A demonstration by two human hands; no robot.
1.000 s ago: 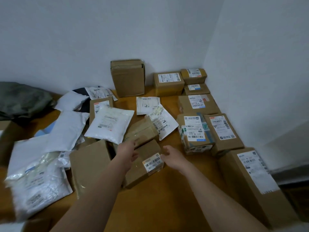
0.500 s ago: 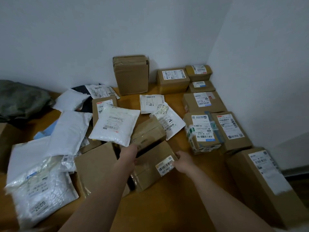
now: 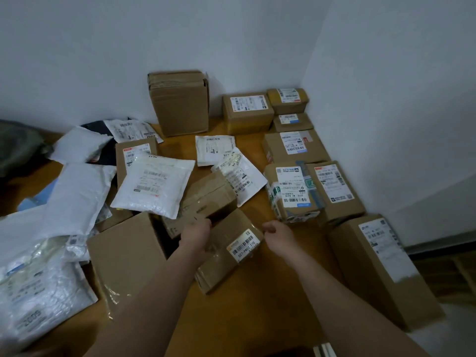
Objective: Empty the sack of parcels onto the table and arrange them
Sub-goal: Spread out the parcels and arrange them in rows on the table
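Note:
A flat brown box with a barcode label point(image 3: 226, 253) lies tilted near the middle of the wooden table point(image 3: 270, 305). My left hand point(image 3: 196, 234) grips its far left edge, with the fingers curled down between it and a second brown box point(image 3: 206, 199) behind. My right hand point(image 3: 279, 237) holds the box's right corner with curled fingers. White padded mailers point(image 3: 152, 186) and more parcels lie heaped on the left. The dark green sack point(image 3: 18, 150) lies crumpled at the far left edge.
Labelled cardboard boxes point(image 3: 293, 191) stand in rows along the right wall, with a long one point(image 3: 381, 266) nearest me. A tall box point(image 3: 180, 104) stands against the back wall. A plain brown box point(image 3: 126, 256) sits just left of my left arm.
Both hands have closed in on the barcode-labelled box: the left went from the box behind onto its far edge, the right slid from the label to the right corner.

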